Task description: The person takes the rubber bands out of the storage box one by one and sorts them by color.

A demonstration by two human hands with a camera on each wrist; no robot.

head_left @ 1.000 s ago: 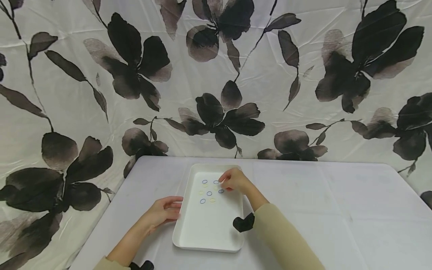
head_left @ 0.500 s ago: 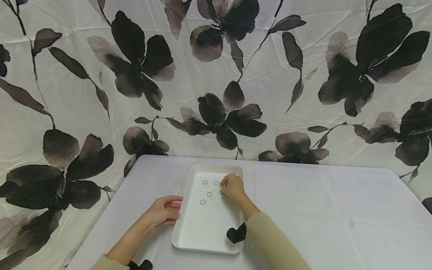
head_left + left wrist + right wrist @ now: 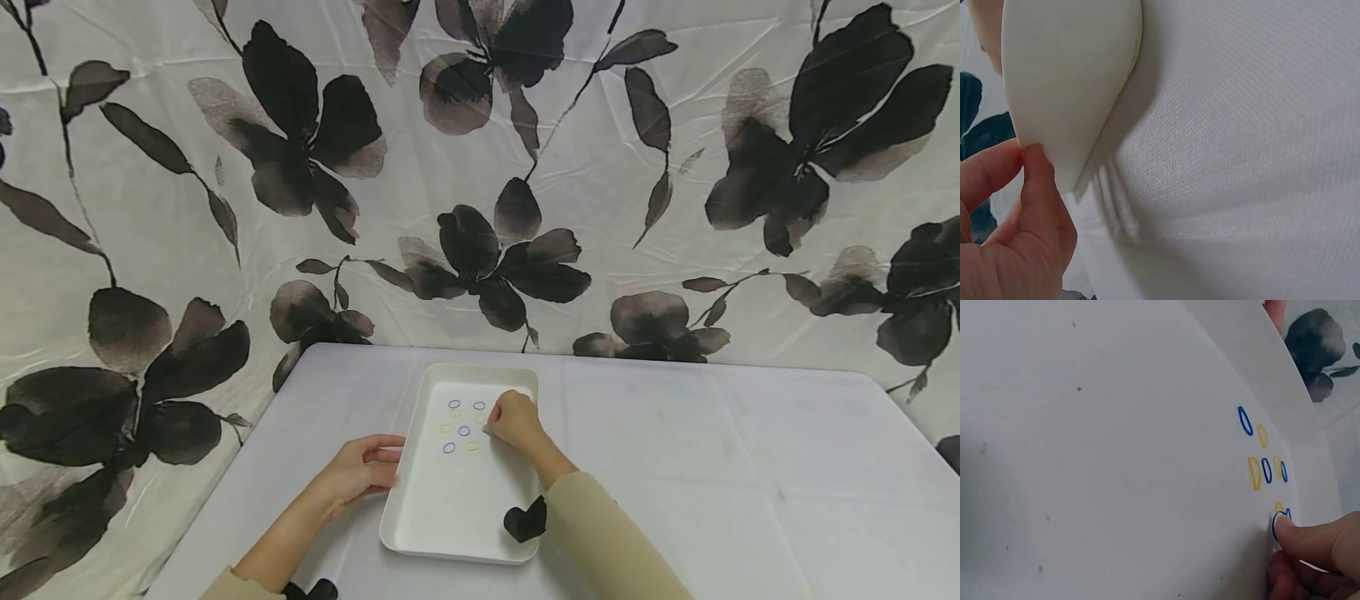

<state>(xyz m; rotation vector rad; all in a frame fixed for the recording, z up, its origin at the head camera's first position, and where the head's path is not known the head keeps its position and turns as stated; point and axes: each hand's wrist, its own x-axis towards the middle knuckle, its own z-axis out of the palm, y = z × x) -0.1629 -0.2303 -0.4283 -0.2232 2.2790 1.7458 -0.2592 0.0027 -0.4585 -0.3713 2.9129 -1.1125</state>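
A shallow white tray (image 3: pixel 442 508) lies on the table, with several thin blue and yellow rings in its far half. My left hand (image 3: pixel 363 471) holds the tray's left rim; in the left wrist view its fingertips meet at the edge and outer wall. Over the tray's right side, my right hand (image 3: pixel 517 419) has its fingers curled. In the right wrist view, the thumb and curled fingers pinch a blue ring (image 3: pixel 1275 528), whose right part the thumb covers. Nearby lie a blue ring (image 3: pixel 464 432) and a yellow ring (image 3: pixel 471 446).
A white cloth (image 3: pixel 712 483) covers the table. Behind the table hangs a white curtain (image 3: pixel 585 300) with dark floral print. Black bands or devices sit at both wrists, the right one (image 3: pixel 525 520) overlapping the tray in the head view.
My right hand has moved slightly toward me and leftward, its fingers curling closer. The right-hand blue ring, visible a second ago, is now covered in the head view. My left hand stays put.
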